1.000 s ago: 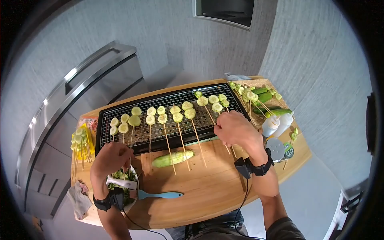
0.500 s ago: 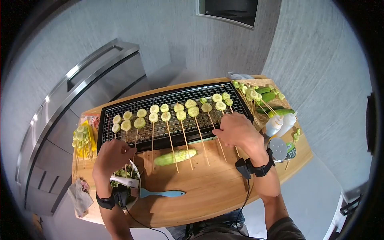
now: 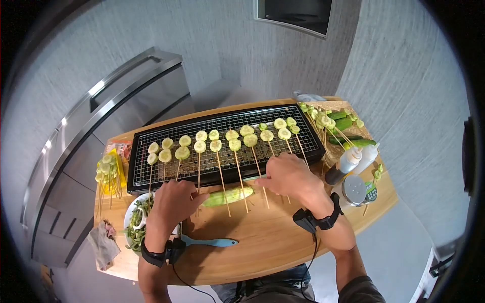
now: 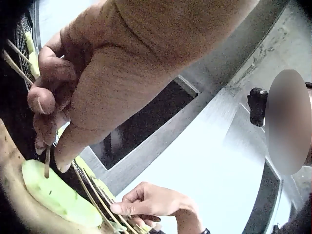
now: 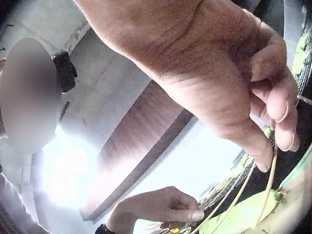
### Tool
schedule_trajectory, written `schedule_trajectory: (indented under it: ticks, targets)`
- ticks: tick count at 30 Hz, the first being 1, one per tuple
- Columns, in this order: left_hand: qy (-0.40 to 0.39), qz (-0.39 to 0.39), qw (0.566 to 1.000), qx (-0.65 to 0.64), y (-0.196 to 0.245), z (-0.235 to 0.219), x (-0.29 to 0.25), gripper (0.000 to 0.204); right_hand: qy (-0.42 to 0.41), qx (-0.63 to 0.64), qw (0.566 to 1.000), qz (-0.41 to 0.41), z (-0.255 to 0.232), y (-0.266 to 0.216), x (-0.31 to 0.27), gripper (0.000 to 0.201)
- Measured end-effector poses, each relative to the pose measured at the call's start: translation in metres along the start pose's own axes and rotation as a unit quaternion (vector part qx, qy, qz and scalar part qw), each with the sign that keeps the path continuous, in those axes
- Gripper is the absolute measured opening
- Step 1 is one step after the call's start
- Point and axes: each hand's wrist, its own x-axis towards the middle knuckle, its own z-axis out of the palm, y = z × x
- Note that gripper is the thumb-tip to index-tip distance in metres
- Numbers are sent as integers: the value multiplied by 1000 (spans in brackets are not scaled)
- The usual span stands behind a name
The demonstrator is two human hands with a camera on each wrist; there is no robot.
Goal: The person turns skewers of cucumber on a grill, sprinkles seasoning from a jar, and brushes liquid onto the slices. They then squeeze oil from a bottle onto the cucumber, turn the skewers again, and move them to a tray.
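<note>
Skewers of round cucumber slices [image 3: 235, 145] lie in a row over the wire grill [image 3: 212, 126], sticks pointing toward me. My left hand [image 3: 174, 202] is at the grill's near edge, left of the middle. In the left wrist view its thumb and fingers pinch a skewer stick [image 4: 47, 163]. Farther right, my right hand [image 3: 293, 177] pinches another skewer's stick [image 5: 274, 168] between thumb and fingertips. Between the hands, a pale peeled cucumber [image 3: 228, 197] lies on the table, under several sticks.
A white bowl of greens [image 3: 130, 212] and a blue-handled brush [image 3: 214, 242] are near my left forearm. More skewers lie on a yellow packet [image 3: 119, 169] at left. Squeeze bottles [image 3: 349, 160], a shaker [image 3: 352, 191] and whole cucumbers [image 3: 343, 124] stand or lie at right.
My left hand has moved right, from the leftmost skewers to one nearer the middle. My right hand has shifted slightly left to another stick. The small slice's skewer now lies straighter among the others.
</note>
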Motion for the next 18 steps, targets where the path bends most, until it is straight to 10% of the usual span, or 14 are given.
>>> schedule_trajectory:
  ticks: [18]
  targets:
    - [165, 25, 984, -56, 7, -9, 7, 20, 99, 36, 994, -30, -19, -11, -5, 23]
